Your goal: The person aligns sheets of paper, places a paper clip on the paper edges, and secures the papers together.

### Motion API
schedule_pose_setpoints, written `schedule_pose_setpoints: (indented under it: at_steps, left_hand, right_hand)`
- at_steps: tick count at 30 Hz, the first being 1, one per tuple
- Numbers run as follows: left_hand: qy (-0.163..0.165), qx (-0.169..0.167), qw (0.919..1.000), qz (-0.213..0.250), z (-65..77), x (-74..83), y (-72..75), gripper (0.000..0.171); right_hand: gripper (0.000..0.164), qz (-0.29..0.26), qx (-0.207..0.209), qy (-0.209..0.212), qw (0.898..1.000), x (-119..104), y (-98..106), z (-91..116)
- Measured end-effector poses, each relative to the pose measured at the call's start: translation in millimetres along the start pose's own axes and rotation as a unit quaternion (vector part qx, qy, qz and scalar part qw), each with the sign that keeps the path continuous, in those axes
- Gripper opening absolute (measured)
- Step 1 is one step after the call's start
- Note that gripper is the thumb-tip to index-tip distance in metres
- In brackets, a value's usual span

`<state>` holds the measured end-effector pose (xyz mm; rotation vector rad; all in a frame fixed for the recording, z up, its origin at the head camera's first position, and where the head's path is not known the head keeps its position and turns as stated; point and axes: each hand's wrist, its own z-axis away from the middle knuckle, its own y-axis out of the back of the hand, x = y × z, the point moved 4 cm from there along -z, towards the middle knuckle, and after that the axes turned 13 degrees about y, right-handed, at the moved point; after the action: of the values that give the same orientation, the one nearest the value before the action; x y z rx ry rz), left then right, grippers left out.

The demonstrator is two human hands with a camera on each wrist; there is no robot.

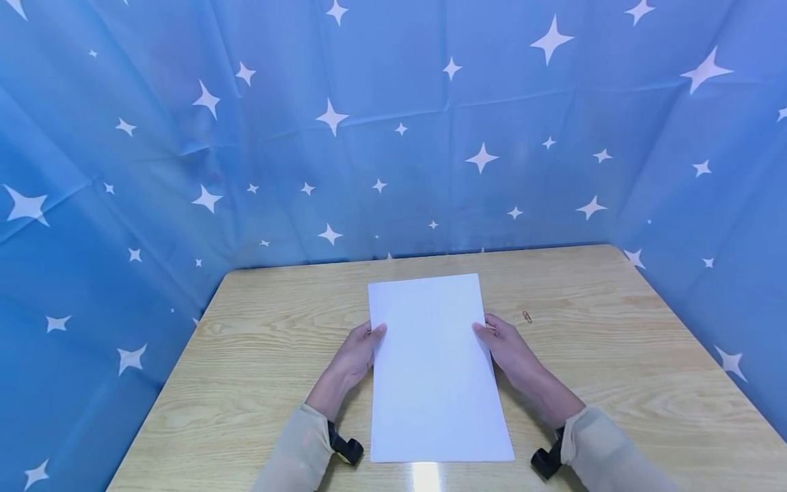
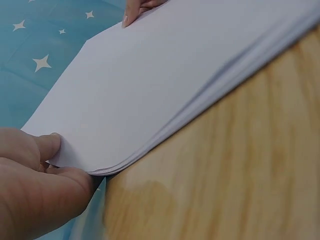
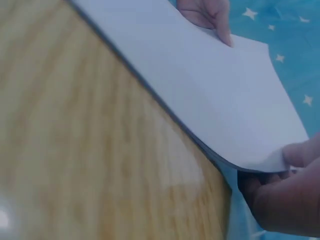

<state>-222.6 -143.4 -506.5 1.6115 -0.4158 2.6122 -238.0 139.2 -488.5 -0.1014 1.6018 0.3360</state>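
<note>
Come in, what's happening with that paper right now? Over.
Left hand and right hand gripping paper stack by opposite long edges. Paper clip lies apart near right hand. Nothing visibly blocking.

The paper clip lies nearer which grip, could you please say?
The right grip: it holds the edge of the paper stack facing the paper clip; the left grip holds the opposite edge.

Extends both forearms point(image 1: 294, 447) forward, angled toward each other (almost mirrored), and pinches with left hand point(image 1: 353, 357) and right hand point(image 1: 512, 351), set apart, with thumbs point(image 1: 378, 333) on top and fingers point(image 3: 250, 186) curled underneath.
</note>
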Motion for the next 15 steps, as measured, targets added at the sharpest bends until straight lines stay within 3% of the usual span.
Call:
schedule_pose_setpoints:
  at_steps: [7, 15]
  left_hand:
    - [0.008, 0.020, 0.9996, -0.017, -1.5, -3.3, 1.6, 0.037]
    - [0.011, -0.014, 0.9998, 0.002, -2.6, -2.3, 2.3, 0.038]
  right_hand:
    - [0.038, -0.021, -0.002, 0.008, 1.000, 3.0, 2.4, -2.6]
    - [0.039, -0.042, -0.021, 0.010, 0.999, 8.3, 3.3, -6.1]
